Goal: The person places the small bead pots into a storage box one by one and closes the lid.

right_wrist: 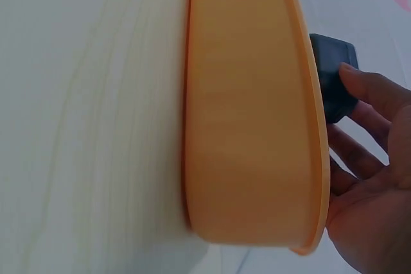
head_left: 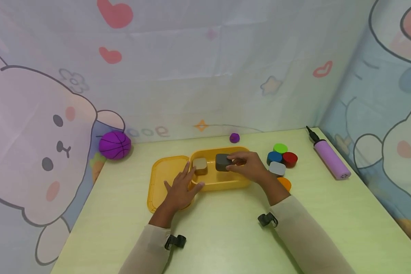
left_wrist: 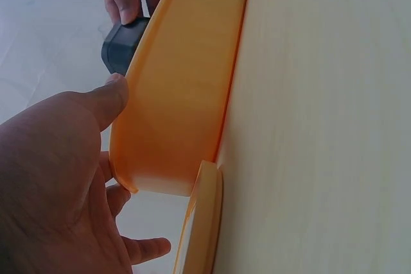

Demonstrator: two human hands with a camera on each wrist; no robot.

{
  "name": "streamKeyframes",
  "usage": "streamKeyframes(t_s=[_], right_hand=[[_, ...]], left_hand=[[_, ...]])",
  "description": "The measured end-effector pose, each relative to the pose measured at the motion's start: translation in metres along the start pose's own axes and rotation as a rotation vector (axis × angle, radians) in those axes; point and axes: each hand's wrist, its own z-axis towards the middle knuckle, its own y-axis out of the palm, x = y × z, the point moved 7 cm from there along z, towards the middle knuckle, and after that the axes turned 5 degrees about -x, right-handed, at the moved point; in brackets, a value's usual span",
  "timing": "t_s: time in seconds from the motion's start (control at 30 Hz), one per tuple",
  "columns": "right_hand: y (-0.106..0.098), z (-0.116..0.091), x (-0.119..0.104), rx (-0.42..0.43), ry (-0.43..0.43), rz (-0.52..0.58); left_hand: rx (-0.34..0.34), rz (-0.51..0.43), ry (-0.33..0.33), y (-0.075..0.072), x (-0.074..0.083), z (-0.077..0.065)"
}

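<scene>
My right hand pinches a dark grey rounded block between thumb and fingers, over the yellow plastic box. In the right wrist view the dark block shows just above the box's rim. Inside the box, at its left end, sits a tan rounded block. My left hand spreads its fingers at that left end, above the yellow lid, which lies flat beside the box. The left wrist view has the thumb of my left hand against the box's rim.
Right of the box, several small round tubs cluster: green, blue, red, white and orange. Beyond them lies a purple hand pump. A purple ball and a small purple object are at the back.
</scene>
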Motion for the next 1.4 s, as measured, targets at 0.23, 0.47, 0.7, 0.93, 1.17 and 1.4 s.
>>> streamKeyframes(t_s=[0.23,0.47,0.7,0.93,1.17,1.4], right_hand=[[0.027,0.007,-0.012,-0.105,-0.064,-0.107],[0.046,0.013,-0.01,-0.194,-0.033,-0.149],[0.057,0.017,-0.013,-0.273,0.009,-0.191],[0.063,0.018,-0.016,-0.297,0.034,-0.238],[0.069,0.02,-0.018,-0.321,0.024,-0.219],[0.077,0.024,-0.021,-0.339,0.0,-0.174]], left_hand=[[0.002,-0.001,-0.004,-0.001,0.001,0.0],[-0.001,0.015,-0.006,0.001,-0.001,0.002],[0.003,0.018,-0.001,0.0,0.001,0.0],[0.012,0.024,0.004,0.001,0.0,0.0],[0.017,0.023,0.003,0.0,0.0,0.0],[0.022,0.023,-0.002,0.001,-0.002,0.0]])
